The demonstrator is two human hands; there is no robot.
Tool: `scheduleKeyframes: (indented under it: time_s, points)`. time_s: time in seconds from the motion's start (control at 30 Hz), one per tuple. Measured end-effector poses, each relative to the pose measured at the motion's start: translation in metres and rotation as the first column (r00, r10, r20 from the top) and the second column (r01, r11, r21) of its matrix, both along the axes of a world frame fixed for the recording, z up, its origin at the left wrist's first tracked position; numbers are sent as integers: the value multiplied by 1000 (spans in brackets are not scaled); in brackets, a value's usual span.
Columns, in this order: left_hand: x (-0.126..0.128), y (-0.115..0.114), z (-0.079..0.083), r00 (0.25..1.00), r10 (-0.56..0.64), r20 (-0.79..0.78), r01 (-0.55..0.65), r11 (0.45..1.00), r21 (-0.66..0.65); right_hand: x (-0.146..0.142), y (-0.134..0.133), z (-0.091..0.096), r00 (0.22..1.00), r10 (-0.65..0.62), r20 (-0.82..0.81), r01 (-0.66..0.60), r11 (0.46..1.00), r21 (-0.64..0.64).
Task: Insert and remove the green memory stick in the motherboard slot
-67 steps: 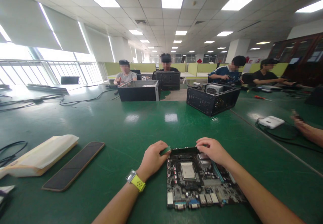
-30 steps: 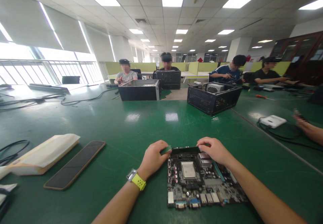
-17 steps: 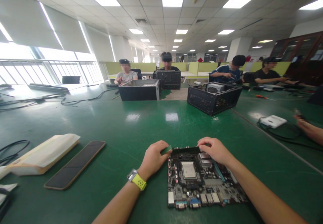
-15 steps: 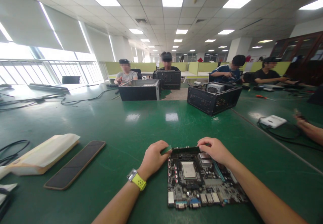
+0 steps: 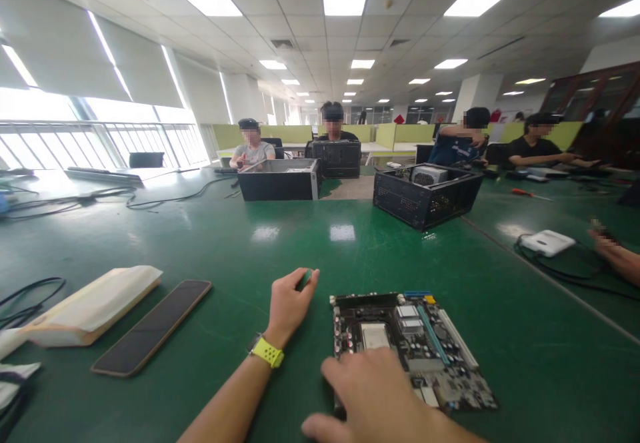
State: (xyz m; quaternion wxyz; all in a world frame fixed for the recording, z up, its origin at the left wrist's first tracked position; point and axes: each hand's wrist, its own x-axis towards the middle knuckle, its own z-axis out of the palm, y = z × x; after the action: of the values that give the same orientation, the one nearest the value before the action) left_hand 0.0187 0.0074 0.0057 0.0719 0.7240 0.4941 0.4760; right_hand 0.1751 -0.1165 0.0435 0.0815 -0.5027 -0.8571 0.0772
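A motherboard (image 5: 435, 363) lies flat on the green table, its processor (image 5: 375, 336) showing a pale metal top. Along its far edge runs a dark memory slot area (image 5: 370, 301). My left hand (image 5: 291, 303) is off the board's left side, thumb and fingers pinched around a small green piece (image 5: 304, 279), mostly hidden in the grip. Over the near left part of the board is my right hand (image 5: 375, 396), thumb and fingers apart, hiding the ports there. Whether its fingertips touch the board I cannot tell.
Left of my hands lie a dark phone-like slab (image 5: 155, 326) and a paper-wrapped package (image 5: 95, 303). Computer cases (image 5: 280, 180) (image 5: 425, 193) stand farther back. A white box (image 5: 547, 243) with cables and a screwdriver (image 5: 523, 192) are at right. Several people sit around the table.
My left hand has pulled away from the memory slot to the left, carrying the green piece. My right hand has left the far edge and come nearer, over the board's near left part.
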Motion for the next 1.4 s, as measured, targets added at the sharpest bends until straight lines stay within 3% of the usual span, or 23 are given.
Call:
scheduleKeyframes:
  time_s: [0.13,0.3,0.4,0.5,0.53,0.67,0.8,0.9,0.97,1.0,1.03,1.07,1.1,1.13,1.17,1.23,1.27,1.33,1.4]
  points:
    - [0,1,-4,999,-21,-31,21,1000,-19,-13,-5,-12,994,25,109,-24,1000,-10]
    - [1,0,-4,997,-46,-61,44,999,-23,11,16,-17,995,24,95,-25,1000,12]
    - [-1,0,-4,996,-38,-82,36,999,-26,47,52,-19,971,-219,96,211,974,82]
    - [-2,-1,-4,995,-32,-99,30,999,-23,95,89,-22,840,-542,32,535,837,112]
    - [-1,-1,-4,994,-33,-104,31,999,-20,110,97,-23,810,-586,21,580,807,111]
    - [1,-1,-5,991,-45,-127,42,999,-27,144,108,-26,762,-647,-13,646,758,91]
    - [4,-2,-3,984,-89,-152,77,994,-82,140,100,-24,778,-628,-14,628,775,69]
    - [7,-4,-2,978,-125,-169,108,989,-103,121,83,-16,855,-519,-14,519,855,-3]
    - [9,-5,-2,972,-149,-184,130,985,-110,105,67,-8,936,-338,-97,323,935,-147]
    - [10,-6,-3,967,-165,-192,144,983,-117,97,59,-5,959,-224,-173,172,946,-276]
    - [11,-6,-3,963,-183,-199,160,979,-127,89,53,-1,955,-118,-274,-9,907,-420]
    - [11,-7,-4,958,-204,-202,178,974,-143,83,47,2,921,-45,-388,-187,821,-539]
    - [10,-7,-5,952,-230,-202,199,966,-163,79,45,4,870,-23,-493,-320,734,-599]
    - [10,-7,-5,945,-258,-199,222,957,-187,77,45,4,823,-42,-566,-377,706,-600]
    - [9,-7,-5,938,-287,-194,245,946,-214,77,47,3,791,-79,-607,-347,759,-551]
    - [6,-7,-5,925,-333,-182,281,923,-263,81,58,-3,781,-140,-608,-84,942,-325]
    - [4,-7,-4,919,-353,-177,296,912,-286,84,64,-8,800,-159,-579,55,980,-193]
    - [1,-7,-2,908,-385,-167,317,891,-325,91,75,-18,858,-162,-487,173,985,-22]
    - [-1,-8,0,903,-398,-163,324,879,-349,95,81,-27,901,-137,-411,155,988,9]
